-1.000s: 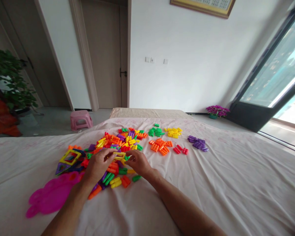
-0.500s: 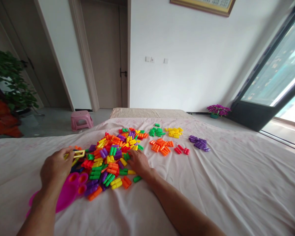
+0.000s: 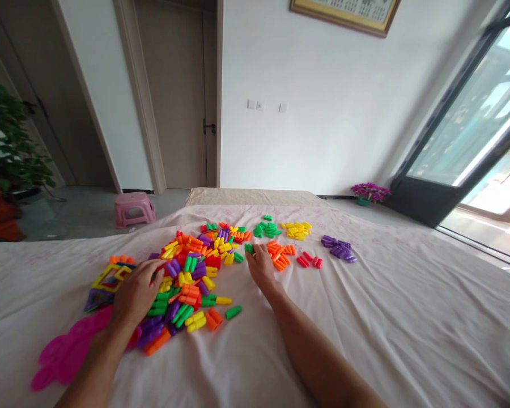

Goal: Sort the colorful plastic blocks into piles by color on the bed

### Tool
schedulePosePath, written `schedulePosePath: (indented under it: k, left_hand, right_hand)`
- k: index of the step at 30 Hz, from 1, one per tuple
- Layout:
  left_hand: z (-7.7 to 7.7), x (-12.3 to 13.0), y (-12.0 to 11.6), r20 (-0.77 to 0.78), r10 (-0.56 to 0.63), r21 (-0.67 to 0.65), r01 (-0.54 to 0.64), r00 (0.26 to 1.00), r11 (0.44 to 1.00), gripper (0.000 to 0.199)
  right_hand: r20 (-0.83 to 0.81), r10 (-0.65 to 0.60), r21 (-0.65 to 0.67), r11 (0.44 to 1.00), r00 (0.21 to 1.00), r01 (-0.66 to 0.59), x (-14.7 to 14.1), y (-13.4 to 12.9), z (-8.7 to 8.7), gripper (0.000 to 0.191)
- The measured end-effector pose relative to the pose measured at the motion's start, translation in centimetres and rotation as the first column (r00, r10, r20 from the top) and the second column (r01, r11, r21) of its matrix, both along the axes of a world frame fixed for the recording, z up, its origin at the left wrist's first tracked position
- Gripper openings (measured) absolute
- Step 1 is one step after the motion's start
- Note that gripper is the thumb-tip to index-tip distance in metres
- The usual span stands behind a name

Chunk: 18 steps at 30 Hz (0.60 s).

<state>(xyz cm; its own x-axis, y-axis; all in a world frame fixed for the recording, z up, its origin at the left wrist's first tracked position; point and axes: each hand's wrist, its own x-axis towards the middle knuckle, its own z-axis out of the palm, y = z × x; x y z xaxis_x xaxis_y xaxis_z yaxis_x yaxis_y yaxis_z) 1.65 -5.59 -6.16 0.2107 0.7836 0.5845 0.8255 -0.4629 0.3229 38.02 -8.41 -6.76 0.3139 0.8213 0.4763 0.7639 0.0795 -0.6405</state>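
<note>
My right hand (image 3: 261, 267) is closed on a green block (image 3: 249, 248), between the mixed pile and the orange group. My left hand (image 3: 139, 292) reaches over the left side of the mixed pile of coloured blocks (image 3: 191, 266); its fingertips are partly hidden, and I cannot make out what they touch. Separate groups lie to the right: green blocks (image 3: 267, 229), yellow blocks (image 3: 297, 230), orange blocks (image 3: 280, 255), red blocks (image 3: 310, 260) and purple blocks (image 3: 339, 248). Yellow and purple frame pieces (image 3: 106, 283) lie left of my left hand.
A pink tray (image 3: 68, 351) lies partly under my left forearm. The cloth-covered table (image 3: 386, 317) has wrinkles. Beyond it stand a pink stool (image 3: 135, 209), a potted flower (image 3: 369, 192) and a leafy plant (image 3: 12, 147).
My right hand has left the pile and moved up and right with a green block. My left hand has let go of the yellow frame piece and moved right onto the pile.
</note>
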Motion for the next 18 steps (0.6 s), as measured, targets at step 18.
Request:
schedulePosePath:
  k: [18]
  left_hand:
    - [-0.2,0.1,-0.1,-0.074,0.034,0.009,-0.033,0.997,0.999,0.039]
  right_hand:
    - [-0.086,-0.179,0.041,0.982,0.98,0.183,7.0,8.2,2.1,0.043]
